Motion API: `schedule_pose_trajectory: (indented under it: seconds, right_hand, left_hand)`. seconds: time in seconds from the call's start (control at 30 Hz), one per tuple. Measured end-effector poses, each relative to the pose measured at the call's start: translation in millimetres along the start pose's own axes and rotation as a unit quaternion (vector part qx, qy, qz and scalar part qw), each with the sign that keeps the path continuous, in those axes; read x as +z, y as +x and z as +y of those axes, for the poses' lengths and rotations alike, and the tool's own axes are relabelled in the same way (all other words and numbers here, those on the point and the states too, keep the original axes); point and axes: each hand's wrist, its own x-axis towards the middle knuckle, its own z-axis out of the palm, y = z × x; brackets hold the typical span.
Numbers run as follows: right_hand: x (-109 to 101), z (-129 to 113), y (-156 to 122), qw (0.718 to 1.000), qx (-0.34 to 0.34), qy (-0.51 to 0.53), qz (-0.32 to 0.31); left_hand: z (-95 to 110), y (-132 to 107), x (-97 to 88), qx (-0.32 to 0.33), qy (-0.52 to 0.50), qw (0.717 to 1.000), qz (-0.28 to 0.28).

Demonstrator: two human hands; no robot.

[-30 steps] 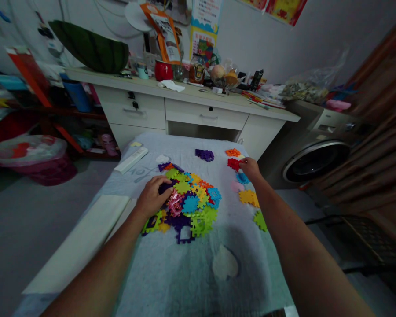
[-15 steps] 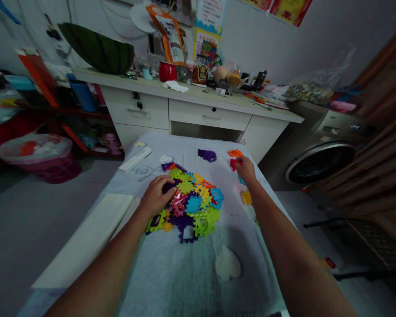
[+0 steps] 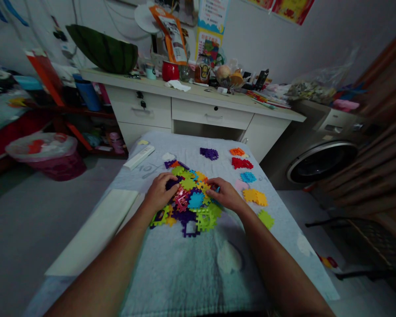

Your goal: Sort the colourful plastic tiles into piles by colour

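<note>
A mixed heap of plastic interlocking building pieces [image 3: 195,201] with notched edges lies on the cloth-covered table [image 3: 185,273]. At the heap's left side, my left hand [image 3: 159,193] has its thumb and fingers closed about a dark purple piece [image 3: 173,182]. My right hand [image 3: 227,193] is over the heap's right edge, thumb and index finger apart at the yellow and orange pieces. Sorted along the right side are orange pieces [image 3: 236,151], red pieces [image 3: 242,163], blue pieces [image 3: 248,177], yellow pieces [image 3: 255,197] and a green group [image 3: 265,219]. A purple group [image 3: 209,153] lies at the back.
A long white box [image 3: 139,157] and a cream-coloured flat panel [image 3: 95,231] lie along the table's left side. Behind stands a white cabinet [image 3: 191,105] with a cluttered top. A washing machine [image 3: 320,145] is at right, a pink bin [image 3: 49,158] at left.
My right hand has moved from the red pieces at the far right back to the heap, leaving the red group uncovered. My left hand stays at the heap's left side. The view shifted slightly.
</note>
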Motion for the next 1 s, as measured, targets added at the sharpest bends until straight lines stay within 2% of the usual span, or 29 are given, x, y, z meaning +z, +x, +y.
schedule_pose_trajectory:
  seconds: [0.23,0.33,0.47,0.57,0.67,0.8,0.9,1.0]
  right_hand:
    - [14.0,3.5,0.2,0.998,-0.010,0.026,0.061]
    - [15.5,6.8,0.2,0.992,0.024,0.091,0.083]
    - [17.5,10.9,1.8,0.970,0.058,0.219,0.082]
    - [11.1,10.9,2.7,0.962,0.066,0.247,0.094]
    - [-7.8,12.8,0.5,0.965,0.059,0.228,0.116]
    - [-49.9,28.7,-12.3,0.973,0.070,0.169,0.142]
    - [-83.9,49.3,-30.4,0.971,0.125,0.100,0.177]
    - [-109.8,70.6,-52.0,0.955,0.192,0.091,0.208]
  left_hand:
    - [-0.2,1.0,-0.7,0.010,0.003,1.000,-0.001]
    - [-0.3,1.0,-0.3,0.014,0.001,1.000,0.000]
    - [-0.6,0.7,0.3,0.008,0.003,1.000,0.003]
    - [-1.4,1.2,0.4,0.009,0.003,1.000,0.002]
    - [-2.4,2.1,0.3,0.006,0.005,1.000,-0.004]
    - [-2.9,2.2,0.3,0.002,0.010,1.000,-0.008]
    - [-1.8,2.1,-0.3,0.003,0.010,1.000,-0.011]
    - [-0.8,2.3,-0.9,0.005,0.010,1.000,-0.010]
